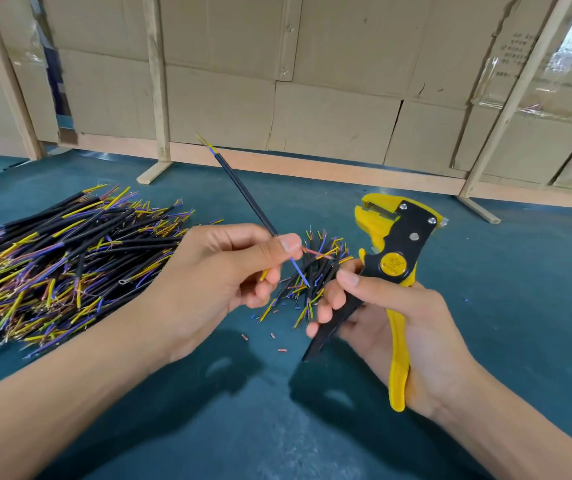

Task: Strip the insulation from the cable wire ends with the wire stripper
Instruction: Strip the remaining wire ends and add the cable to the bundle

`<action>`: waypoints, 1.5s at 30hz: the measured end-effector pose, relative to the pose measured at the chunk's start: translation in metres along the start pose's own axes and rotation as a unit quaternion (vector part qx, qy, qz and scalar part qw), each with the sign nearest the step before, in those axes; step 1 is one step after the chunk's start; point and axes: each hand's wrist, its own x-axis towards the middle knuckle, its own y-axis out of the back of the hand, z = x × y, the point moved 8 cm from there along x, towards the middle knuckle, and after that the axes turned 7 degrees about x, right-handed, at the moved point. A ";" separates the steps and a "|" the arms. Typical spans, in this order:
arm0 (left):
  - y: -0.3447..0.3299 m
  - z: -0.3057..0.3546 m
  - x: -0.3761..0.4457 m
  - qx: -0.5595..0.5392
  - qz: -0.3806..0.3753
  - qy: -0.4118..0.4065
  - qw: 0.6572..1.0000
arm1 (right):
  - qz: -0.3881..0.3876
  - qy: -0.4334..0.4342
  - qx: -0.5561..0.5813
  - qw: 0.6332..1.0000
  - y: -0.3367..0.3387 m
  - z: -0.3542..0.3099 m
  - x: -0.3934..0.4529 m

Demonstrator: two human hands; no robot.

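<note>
**Head view: one black cable pinched, stripper gripped beside it**

Head view shows the left hand (222,271) with thumb and forefinger pressed together on a thin black sheathed cable (246,194), the other fingers curled loosely beneath. The cable slants up and away to the left, its far end showing short yellow and blue cores. At the near end, just past the thumb, a blue inner wire (299,270), a red one and a yellow one fan out between the two hands.

The right hand (402,327) is wrapped round the handles of a yellow and black plastic wire stripper (397,268), thumb laid across near the round yellow pivot, fingers curled on the black handle. The tool's head points up and away, apart from the cable ends; whether its jaws are parted cannot be told.

Below the hands a small heap of short black cable pieces (315,271) lies on the dark teal table mat (520,306), with tiny red and blue insulation scraps (245,337) scattered near. A large pile of black cables with yellow and blue cores (66,261) lies at the left. Flattened brown cardboard sheets (329,81) on pale wooden frames stand behind.
</note>
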 end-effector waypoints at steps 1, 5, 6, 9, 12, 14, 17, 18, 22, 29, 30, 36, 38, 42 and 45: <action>0.003 0.004 0.001 0.002 0.008 -0.020 1.000 | -0.018 -0.009 0.001 1.000 -0.002 0.003 -0.001; 0.013 0.018 0.003 0.021 0.021 -0.098 0.995 | -0.105 -0.047 -0.004 0.993 -0.012 0.017 -0.006; 0.016 0.021 0.003 0.027 0.022 -0.115 0.993 | -0.132 -0.065 0.001 0.989 -0.016 0.022 -0.009; 0.023 0.025 0.004 0.030 0.023 -0.148 0.988 | -0.188 -0.090 -0.007 0.978 -0.023 0.033 -0.014; 0.024 0.023 0.005 0.012 0.013 -0.157 0.987 | -0.199 -0.084 -0.019 0.976 -0.022 0.036 -0.015; 0.023 0.021 0.005 0.006 0.011 -0.156 0.988 | -0.202 -0.085 -0.016 0.976 -0.022 0.036 -0.014; 0.020 0.021 0.004 0.017 0.005 -0.166 0.986 | -0.208 -0.085 -0.015 0.974 -0.022 0.036 -0.014; 0.018 0.021 0.003 0.022 0.003 -0.171 0.985 | -0.209 -0.085 -0.015 0.974 -0.022 0.036 -0.014; 0.012 0.019 0.003 0.030 -0.001 -0.178 0.984 | -0.207 -0.090 -0.007 0.974 -0.022 0.037 -0.014; 0.017 0.016 0.005 0.042 0.036 -0.183 0.982 | -0.204 -0.091 -0.004 0.975 -0.022 0.037 -0.013; 0.017 0.016 0.005 0.044 0.039 -0.183 0.981 | -0.204 -0.093 -0.004 0.974 -0.022 0.037 -0.013; 0.014 0.020 0.003 0.057 0.032 -0.195 0.979 | -0.198 -0.092 -0.012 0.976 -0.022 0.038 -0.013; 0.014 0.021 0.002 0.066 0.033 -0.199 0.977 | -0.185 -0.080 -0.028 0.979 -0.021 0.037 -0.012; 0.012 0.021 0.001 0.071 0.033 -0.206 0.975 | -0.163 -0.071 -0.038 0.983 -0.020 0.034 -0.013; 0.012 0.022 0.000 0.083 0.036 -0.212 0.973 | -0.155 -0.068 -0.045 0.985 -0.022 0.033 -0.013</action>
